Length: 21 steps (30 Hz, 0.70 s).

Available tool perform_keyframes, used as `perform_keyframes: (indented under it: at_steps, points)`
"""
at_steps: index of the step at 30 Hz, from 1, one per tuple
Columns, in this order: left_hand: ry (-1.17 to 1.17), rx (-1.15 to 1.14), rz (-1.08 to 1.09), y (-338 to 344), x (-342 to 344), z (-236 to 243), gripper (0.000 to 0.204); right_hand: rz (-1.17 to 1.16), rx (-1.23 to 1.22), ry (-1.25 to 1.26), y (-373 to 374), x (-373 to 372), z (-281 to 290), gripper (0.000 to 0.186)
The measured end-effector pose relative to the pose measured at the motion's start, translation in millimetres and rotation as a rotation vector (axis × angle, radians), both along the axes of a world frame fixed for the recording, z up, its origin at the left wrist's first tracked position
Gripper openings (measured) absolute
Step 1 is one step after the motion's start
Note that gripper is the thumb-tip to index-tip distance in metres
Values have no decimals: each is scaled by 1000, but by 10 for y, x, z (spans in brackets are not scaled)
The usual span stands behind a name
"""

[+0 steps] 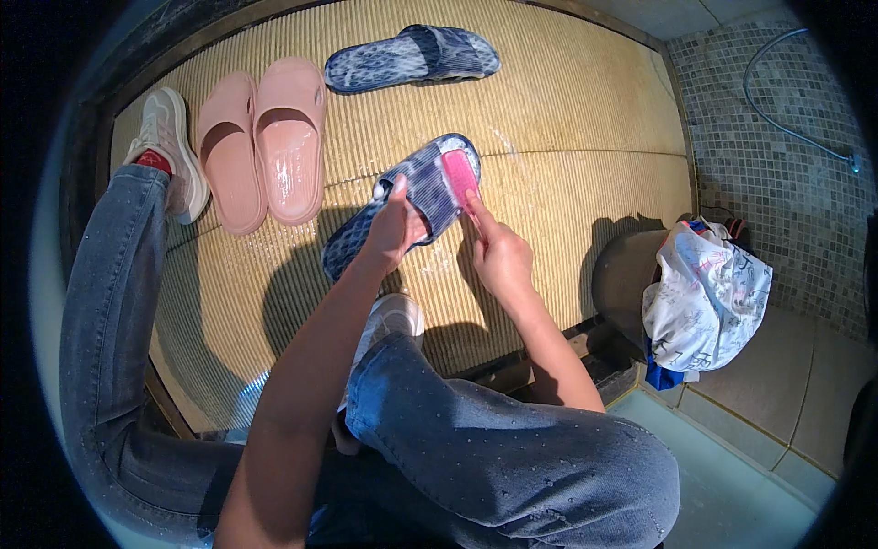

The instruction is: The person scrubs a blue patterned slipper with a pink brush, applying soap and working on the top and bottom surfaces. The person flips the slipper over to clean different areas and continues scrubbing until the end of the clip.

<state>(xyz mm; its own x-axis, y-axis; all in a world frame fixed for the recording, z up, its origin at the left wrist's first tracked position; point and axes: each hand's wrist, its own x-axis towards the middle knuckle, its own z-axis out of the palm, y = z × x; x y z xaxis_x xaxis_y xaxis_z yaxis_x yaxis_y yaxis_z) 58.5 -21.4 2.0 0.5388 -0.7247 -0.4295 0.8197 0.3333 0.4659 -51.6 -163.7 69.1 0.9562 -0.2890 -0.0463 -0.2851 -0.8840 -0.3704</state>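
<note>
A dark blue and white patterned slide sandal (430, 188) lies tilted in the middle, its toe pointing away and to the right. My left hand (395, 224) grips it at the strap, with the thumb on top and the other fingers partly hidden inside the opening. In my right hand (501, 256) is a pink scrubbing brush (460, 180), pressed against the sandal's toe end, where white foam shows. The matching sandal (412, 60), streaked with foam, lies sideways farther back.
Two wet pink slides (291, 137) stand at the left, beside my white sneaker (169, 137). Ribbed yellowish flooring (567, 119) lies under everything. To the right, a white printed cloth (709, 297) drapes over a rounded container (626, 279), near a mosaic wall (786, 119) with a hose (759, 96).
</note>
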Motion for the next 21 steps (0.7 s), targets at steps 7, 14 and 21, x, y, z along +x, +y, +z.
perform_keyframes:
  at_steps: [7,14,21]
  points:
    - [-3,-241,-31,106,74,-315,61,64,88,31,543,-215,170,69]
    - [58,118,42,-23,-19,-21,68,-56,17,10,-34,-70,-91,72]
    - [79,132,47,49,-1,-107,71,97,96,28,531,-285,185,70]
